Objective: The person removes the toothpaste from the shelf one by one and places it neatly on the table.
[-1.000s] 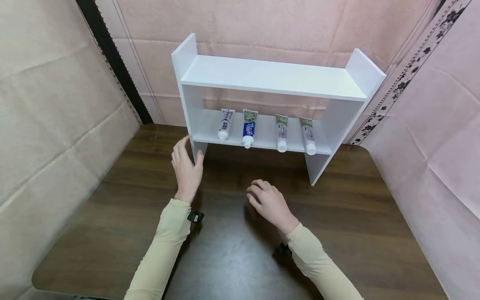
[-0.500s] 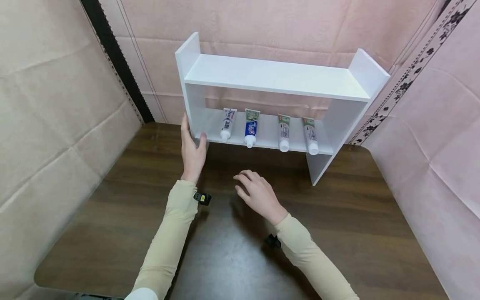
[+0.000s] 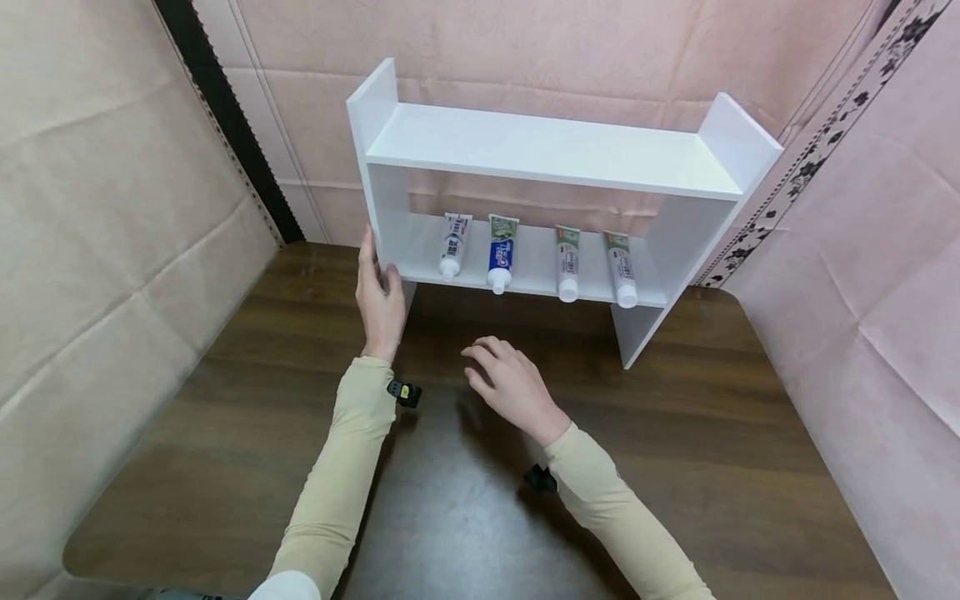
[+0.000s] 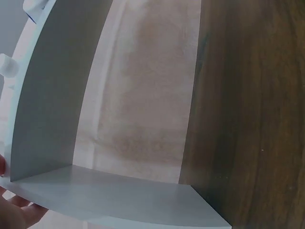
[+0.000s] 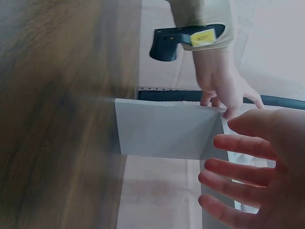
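My left hand (image 3: 381, 308) grips the left side panel of a white two-tier shelf (image 3: 540, 154), near the lower board. Its fingers lie along the outer face, and its thumb is at the front edge. In the left wrist view, part of that hand (image 4: 21, 210) shows at the lower left corner. My right hand (image 3: 513, 387) hovers in front of the shelf, fingers loosely bent, holding nothing. On the lower board lie a white toothpaste tube (image 3: 454, 244), a blue and green toothpaste tube (image 3: 501, 250) and two green and white toothpaste tubes, caps toward me.
The shelf stands on a dark wooden table (image 3: 225, 433) near the back. Its right side panel (image 3: 660, 292) reaches down to the tabletop. Pale pink cloth (image 3: 540, 50) hangs behind and at the sides. The upper board (image 3: 547, 150) bears nothing.
My left hand has moved forward and up the shelf's left panel and taken hold of it. My right hand has shifted left and slightly forward. The tubes keep their places on the board.
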### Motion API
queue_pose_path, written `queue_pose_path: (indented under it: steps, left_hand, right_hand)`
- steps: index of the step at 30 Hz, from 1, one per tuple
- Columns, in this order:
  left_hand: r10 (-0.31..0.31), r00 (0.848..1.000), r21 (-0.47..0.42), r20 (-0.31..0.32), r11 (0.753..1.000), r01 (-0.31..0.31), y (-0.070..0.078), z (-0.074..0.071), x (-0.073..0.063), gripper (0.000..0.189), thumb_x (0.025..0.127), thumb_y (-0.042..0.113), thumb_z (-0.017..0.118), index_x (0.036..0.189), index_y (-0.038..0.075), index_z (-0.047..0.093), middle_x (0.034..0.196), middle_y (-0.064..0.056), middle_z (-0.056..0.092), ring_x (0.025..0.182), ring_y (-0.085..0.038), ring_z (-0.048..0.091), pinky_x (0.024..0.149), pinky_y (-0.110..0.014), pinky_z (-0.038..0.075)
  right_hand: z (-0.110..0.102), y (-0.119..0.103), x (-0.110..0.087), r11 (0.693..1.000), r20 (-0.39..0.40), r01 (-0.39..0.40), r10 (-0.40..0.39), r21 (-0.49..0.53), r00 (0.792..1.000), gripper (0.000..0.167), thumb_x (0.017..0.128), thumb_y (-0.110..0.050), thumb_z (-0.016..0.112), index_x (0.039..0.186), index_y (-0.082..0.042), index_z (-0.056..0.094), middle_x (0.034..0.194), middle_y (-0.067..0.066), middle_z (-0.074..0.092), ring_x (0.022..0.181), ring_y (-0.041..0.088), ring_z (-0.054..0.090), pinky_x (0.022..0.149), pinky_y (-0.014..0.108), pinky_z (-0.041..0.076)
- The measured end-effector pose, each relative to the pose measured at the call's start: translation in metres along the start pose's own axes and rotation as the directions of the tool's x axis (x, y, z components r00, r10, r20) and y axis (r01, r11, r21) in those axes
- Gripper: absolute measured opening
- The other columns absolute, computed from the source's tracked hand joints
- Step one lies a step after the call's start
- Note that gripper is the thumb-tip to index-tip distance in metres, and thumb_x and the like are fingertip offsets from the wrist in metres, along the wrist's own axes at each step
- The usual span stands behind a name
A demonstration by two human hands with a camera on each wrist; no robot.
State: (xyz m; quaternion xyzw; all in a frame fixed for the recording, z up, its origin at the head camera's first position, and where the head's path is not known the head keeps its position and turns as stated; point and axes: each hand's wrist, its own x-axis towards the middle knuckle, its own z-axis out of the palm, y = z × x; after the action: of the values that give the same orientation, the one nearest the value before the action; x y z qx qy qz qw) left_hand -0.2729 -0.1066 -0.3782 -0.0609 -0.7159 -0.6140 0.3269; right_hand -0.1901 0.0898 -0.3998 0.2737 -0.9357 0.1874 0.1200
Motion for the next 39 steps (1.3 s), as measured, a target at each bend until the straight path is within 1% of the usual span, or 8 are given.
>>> queue_pose_path:
  steps: [8, 13, 17, 21, 23, 28, 32, 39]
  left_hand:
    - [0.024, 1.000, 0.003, 0.015, 1.000, -0.024, -0.004, -0.004, 0.000, 0.059, 0.099, -0.002, 0.041, 0.154, 0.016, 0.025, 0.153, -0.012, 0.037, 0.132, -0.031, 0.047, 0.105, -0.051, 0.043]
    - [0.029, 1.000, 0.014, 0.005, 0.999, -0.029, -0.005, -0.006, 0.001, 0.059, 0.099, -0.001, 0.041, 0.154, 0.017, 0.028, 0.151, -0.013, 0.040, 0.128, -0.033, 0.051, 0.101, -0.051, 0.045]
    - [0.022, 1.000, 0.013, 0.003, 1.000, -0.022, -0.018, -0.004, 0.004, 0.058, 0.100, 0.002, 0.042, 0.154, 0.019, 0.028, 0.152, -0.010, 0.040, 0.126, -0.031, 0.052, 0.099, -0.050, 0.047]
    - [0.021, 1.000, 0.016, 0.003, 1.000, -0.021, -0.036, -0.002, 0.006, 0.057, 0.101, 0.007, 0.043, 0.153, 0.026, 0.029, 0.152, -0.005, 0.041, 0.126, -0.027, 0.053, 0.098, -0.048, 0.048]
    - [0.030, 1.000, 0.022, -0.001, 0.999, -0.030, -0.040, -0.002, 0.006, 0.057, 0.101, 0.010, 0.044, 0.153, 0.030, 0.029, 0.151, -0.003, 0.042, 0.126, -0.025, 0.054, 0.098, -0.047, 0.049]
    - [0.062, 0.998, 0.031, -0.006, 0.998, -0.061, -0.042, -0.003, 0.007, 0.057, 0.102, 0.013, 0.044, 0.152, 0.034, 0.030, 0.150, -0.002, 0.044, 0.124, -0.026, 0.055, 0.095, -0.047, 0.050]
    - [0.059, 0.998, 0.049, -0.004, 0.997, -0.058, -0.043, -0.003, 0.006, 0.056, 0.102, 0.014, 0.045, 0.152, 0.036, 0.030, 0.150, 0.002, 0.044, 0.123, -0.023, 0.056, 0.095, -0.044, 0.051]
    - [0.058, 0.998, 0.057, -0.012, 0.997, -0.057, -0.043, -0.006, 0.006, 0.054, 0.102, 0.015, 0.046, 0.151, 0.033, 0.033, 0.154, 0.008, 0.040, 0.113, -0.022, 0.056, 0.081, -0.037, 0.047]
  right_hand:
    - [-0.004, -0.006, 0.010, 1.000, -0.033, -0.004, 0.005, 0.027, 0.999, 0.035, 0.096, -0.024, 0.060, 0.130, -0.015, 0.060, 0.125, 0.008, 0.060, 0.111, 0.024, 0.059, 0.093, 0.042, 0.050]
    - [-0.008, -0.012, 0.033, 0.999, -0.117, 0.046, -0.046, -0.004, 0.992, 0.039, 0.095, -0.023, 0.060, 0.133, -0.017, 0.057, 0.128, 0.008, 0.058, 0.117, 0.025, 0.054, 0.093, 0.042, 0.047]
    - [-0.016, -0.021, 0.055, 0.999, -0.156, 0.017, -0.023, -0.041, 0.987, 0.042, 0.096, -0.024, 0.060, 0.137, -0.015, 0.053, 0.127, 0.008, 0.058, 0.114, 0.025, 0.055, 0.091, 0.039, 0.048]
    - [-0.023, -0.029, 0.071, 0.997, -0.117, -0.066, 0.061, -0.042, 0.991, 0.051, 0.096, -0.026, 0.059, 0.144, -0.013, 0.044, 0.122, 0.011, 0.061, 0.103, 0.026, 0.061, 0.081, 0.038, 0.054]
    - [-0.024, -0.033, 0.078, 0.994, -0.086, -0.108, 0.104, -0.036, 0.991, 0.058, 0.096, -0.028, 0.058, 0.147, -0.012, 0.038, 0.122, 0.013, 0.062, 0.099, 0.026, 0.063, 0.076, 0.039, 0.056]
    - [-0.022, -0.037, 0.093, 0.983, -0.062, -0.173, 0.169, -0.063, 0.984, 0.066, 0.096, -0.033, 0.058, 0.150, -0.009, 0.030, 0.121, 0.014, 0.064, 0.088, 0.025, 0.066, 0.064, 0.037, 0.056]
    - [-0.019, -0.037, 0.099, 0.974, -0.048, -0.205, 0.202, -0.094, 0.978, 0.069, 0.096, -0.035, 0.058, 0.151, -0.006, 0.028, 0.121, 0.014, 0.064, 0.085, 0.024, 0.065, 0.062, 0.036, 0.055]
    - [-0.016, -0.038, 0.104, 0.967, -0.055, -0.224, 0.219, -0.119, 0.974, 0.066, 0.096, -0.037, 0.057, 0.150, -0.007, 0.032, 0.116, 0.014, 0.064, 0.079, 0.025, 0.063, 0.058, 0.038, 0.053]
